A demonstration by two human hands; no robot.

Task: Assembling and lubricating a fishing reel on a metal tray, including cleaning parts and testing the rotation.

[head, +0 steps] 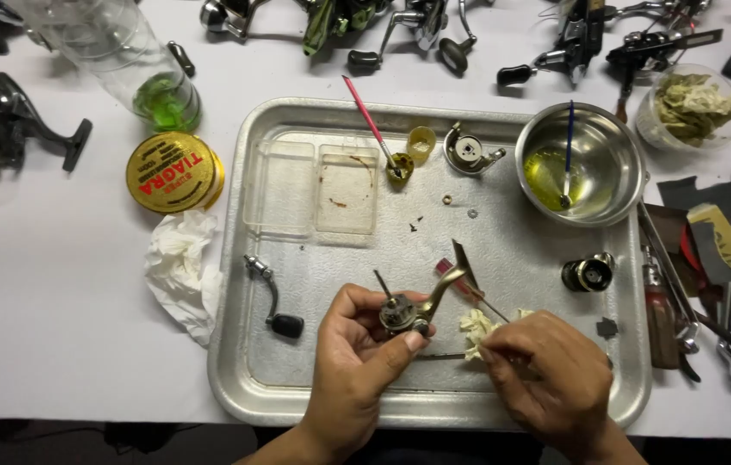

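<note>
Over the near part of a metal tray (pixel 236 379), my left hand (pixel 353 357) grips a small fishing reel body (pixel 402 314) with a thin shaft sticking up and a bronze arm angled to the right. My right hand (pixel 551 370) pinches a crumpled bit of pale tissue (pixel 476 327) together with a thin tool (pixel 469 291) that has a reddish end; the tool's tip points toward the reel body.
On the tray: two clear plastic lids (pixel 314 185), a red-handled brush (pixel 370 125) in a small yellow cup, a reel side plate (pixel 467 151), a steel bowl (pixel 619 151) of yellow liquid, a spool (pixel 588 274), a crank handle (pixel 272 301). Yellow tin (pixel 174 172), crumpled tissue (pixel 180 267), more reels and tools surround it.
</note>
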